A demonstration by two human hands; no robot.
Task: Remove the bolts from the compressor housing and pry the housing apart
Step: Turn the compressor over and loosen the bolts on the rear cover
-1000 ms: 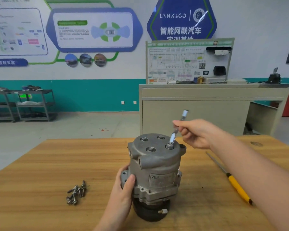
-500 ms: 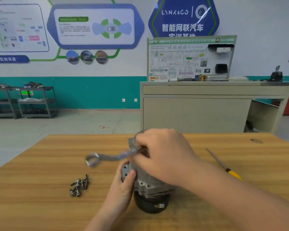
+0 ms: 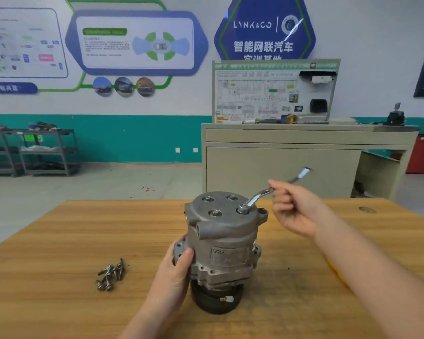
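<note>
**Wrench on the last seated bolt of the compressor**

Nearest the camera, on the wooden table (image 3: pixel 59 241), the compressor (image 3: pixel 222 243) stands upright on its black pulley end, close to the near edge and about mid-width. A left hand (image 3: pixel 175 272) wraps round its lower left flank, thumb pressed over a flange, fingers curled behind the body. To the left of that hand, apart from the compressor, a small heap of loose bolts (image 3: pixel 110 275) lies on the bare wood.

On the round top cover, three bolt heads (image 3: pixel 215 212) sit in their recesses; the fourth position, at the right, is covered by the ring end of a wrench (image 3: pixel 257 198). Its shank rises on a slant up and to the right. A right hand (image 3: pixel 293 209) pinches the shank partway along between thumb and fingertips, the remaining fingers loosely curled beneath, with the free end of the tool jutting past the knuckles.

Beside the right forearm, a sliver of a yellow handle (image 3: pixel 336 272) shows on the table; what tool it belongs to cannot be told.

Beyond the table stands a beige cabinet (image 3: pixel 279 167) carrying a wiring display board (image 3: pixel 274 91). Grey metal shelves (image 3: pixel 44 152) stand against the teal and white wall at far left.
</note>
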